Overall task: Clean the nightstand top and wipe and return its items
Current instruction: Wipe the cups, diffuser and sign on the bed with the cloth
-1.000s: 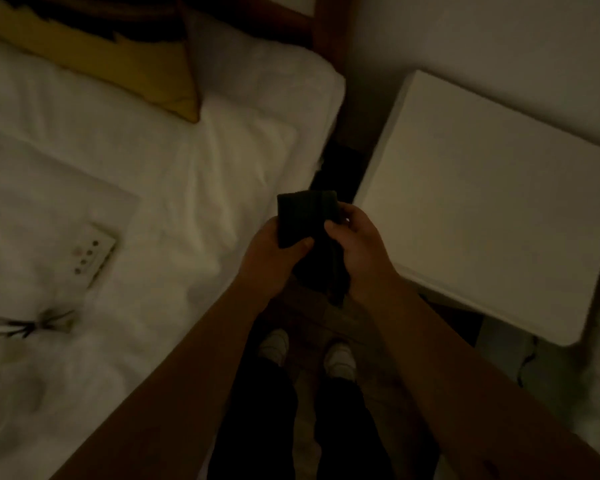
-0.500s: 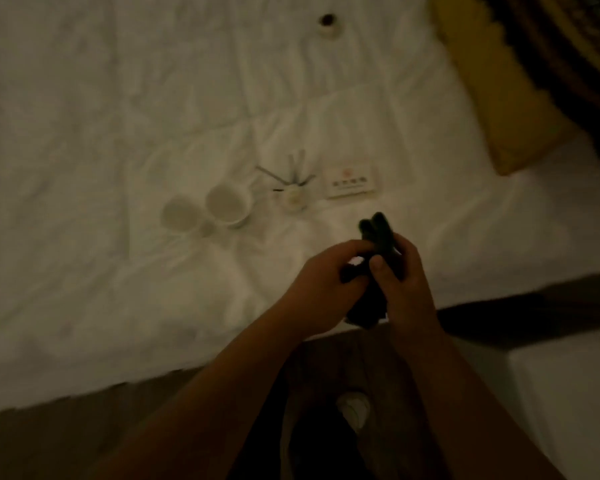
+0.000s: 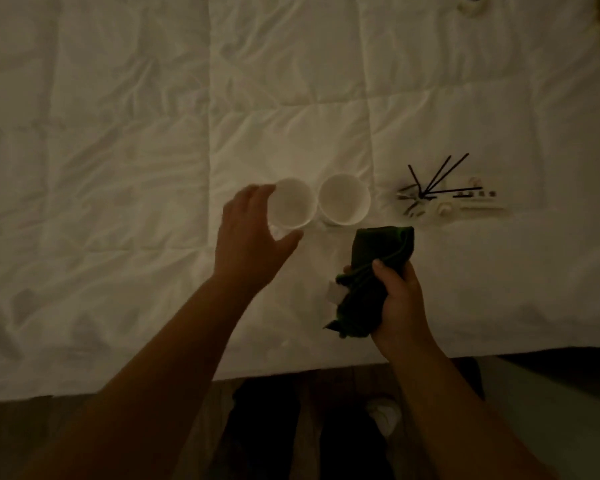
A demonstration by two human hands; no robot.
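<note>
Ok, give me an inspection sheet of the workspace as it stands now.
Surface: white quilted bedspread, wrinkled.
Job's things: two white cups side by side, upright; reed diffuser lying on its side; white card beside it; green cloth.
Clutter: small round object at top edge, unclear.
Hands: left hand reaching around the left cup; right hand grips the cloth.
Cables: nothing seen.
Surroundings: wood floor, dim light.
</note>
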